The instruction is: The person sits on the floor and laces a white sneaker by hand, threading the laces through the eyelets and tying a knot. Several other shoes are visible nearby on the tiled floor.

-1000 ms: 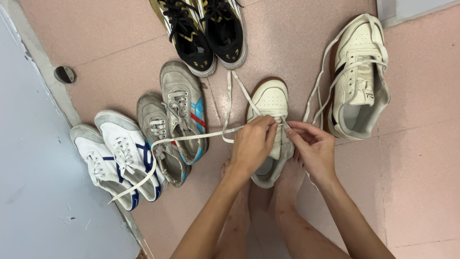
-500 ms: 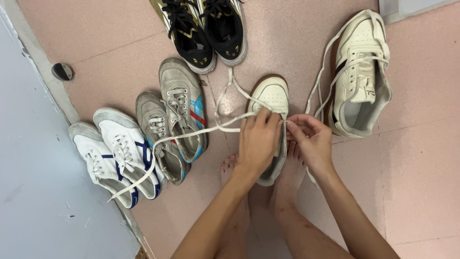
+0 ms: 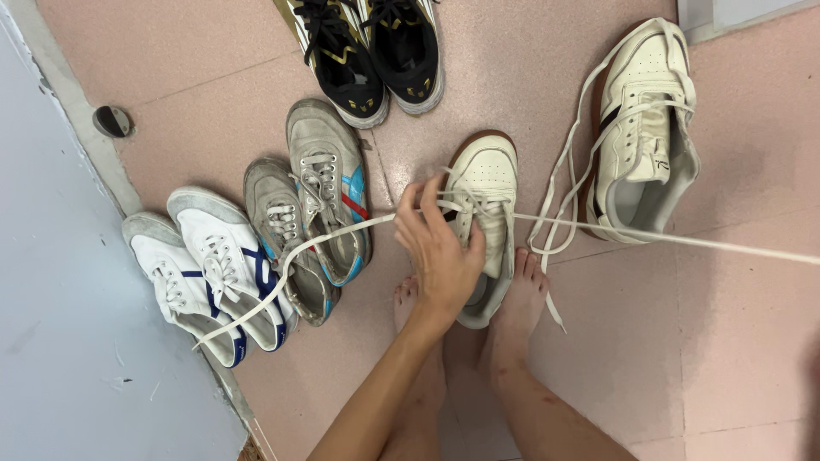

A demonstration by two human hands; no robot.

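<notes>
A cream low sneaker (image 3: 489, 169) with a brown sole edge stands on the pink tiled floor just ahead of my bare feet (image 3: 523, 300). My left hand (image 3: 440, 252) is clamped over its lacing area, fingers curled around the upper. A long white lace (image 3: 683, 240) runs taut from the sneaker out past the right edge of the view. Its other end trails left across the grey and white shoes. My right hand is out of sight beyond the right edge.
The matching cream sneaker (image 3: 642, 128) lies at the right, its lace loose. Grey sneakers (image 3: 323, 201) with blue and red marks and white sneakers (image 3: 213, 269) with blue stripes sit left. Black-and-gold shoes (image 3: 376, 51) are at the top. A pale wall (image 3: 51, 324) and round doorstop (image 3: 113, 121) bound the left.
My right hand has left the sneaker and gone out of view to the right, drawing the lace out long and taut. My left hand stays pressed on the sneaker.
</notes>
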